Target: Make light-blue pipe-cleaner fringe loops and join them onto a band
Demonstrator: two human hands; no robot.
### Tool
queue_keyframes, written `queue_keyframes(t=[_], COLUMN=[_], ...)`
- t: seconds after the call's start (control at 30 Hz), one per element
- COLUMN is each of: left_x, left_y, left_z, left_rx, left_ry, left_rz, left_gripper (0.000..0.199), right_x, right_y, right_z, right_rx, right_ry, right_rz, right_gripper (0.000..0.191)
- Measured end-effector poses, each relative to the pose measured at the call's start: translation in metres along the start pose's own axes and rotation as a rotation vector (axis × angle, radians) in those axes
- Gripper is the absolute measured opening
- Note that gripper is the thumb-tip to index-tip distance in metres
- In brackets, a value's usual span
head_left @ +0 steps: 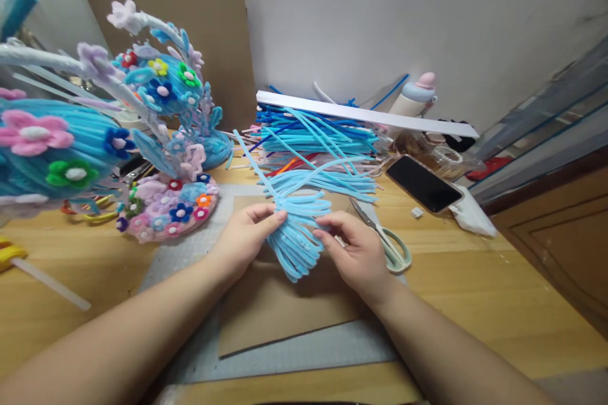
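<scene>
A bunch of light blue pipe cleaners [297,247], bent into many loops, hangs above a sheet of brown cardboard [285,310]. My left hand [249,231] pinches the gathered upper left end between thumb and fingers. One long straight stem sticks up from that end. On the other side, my right hand [354,247] has thumb and forefinger closed at the right edge of the loops; its other fingers are curled. Just behind the right hand lie scissors [396,250] with pale green handles.
A pile of blue pipe cleaners [318,133] lies at the back under a long white strip [361,115]. Decorated blue flower crafts [57,145] crowd the left. A phone [424,183] and a bottle [413,98] stand to the right. A grey cutting mat [190,335] lies beneath the cardboard.
</scene>
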State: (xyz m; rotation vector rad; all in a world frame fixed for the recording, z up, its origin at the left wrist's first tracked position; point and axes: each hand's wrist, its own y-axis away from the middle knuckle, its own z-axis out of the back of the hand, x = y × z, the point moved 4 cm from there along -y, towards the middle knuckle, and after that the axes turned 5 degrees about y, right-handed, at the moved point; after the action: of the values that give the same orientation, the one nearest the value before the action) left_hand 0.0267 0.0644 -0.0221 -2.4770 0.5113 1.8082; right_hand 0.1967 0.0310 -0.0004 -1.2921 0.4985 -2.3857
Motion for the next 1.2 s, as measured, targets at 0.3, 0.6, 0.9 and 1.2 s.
queue_keyframes(t=[0.3,0.6,0.9,1.2], left_x=[0.005,0.003,-0.001,-0.002], left_y=[-0.001,-0.005,0.000,-0.001], left_z=[0.006,0.010,0.003,0.000], left_rx=[-0.156,-0.103,-0.097,-0.075], left_ry=[0.063,0.109,0.014,0.026], left_rz=[0.005,0.006,-0.041,-0.067], left_gripper=[0.022,0.023,0.021,0.028], right_x=[0.014,-0.004,0.004,0.000], right_y=[0.007,0.000,0.000,0.002], right_z=[-0.009,-0.002,-0.002,-0.005], right_rx=[0.193,-0.087,0.059,0.058], right_ry=[-0.014,0.025,0.042,0.033], right_rz=[-0.045,-0.127,-0.030,-0.026], right_gripper=[0.008,0.009,0.017,0.018])
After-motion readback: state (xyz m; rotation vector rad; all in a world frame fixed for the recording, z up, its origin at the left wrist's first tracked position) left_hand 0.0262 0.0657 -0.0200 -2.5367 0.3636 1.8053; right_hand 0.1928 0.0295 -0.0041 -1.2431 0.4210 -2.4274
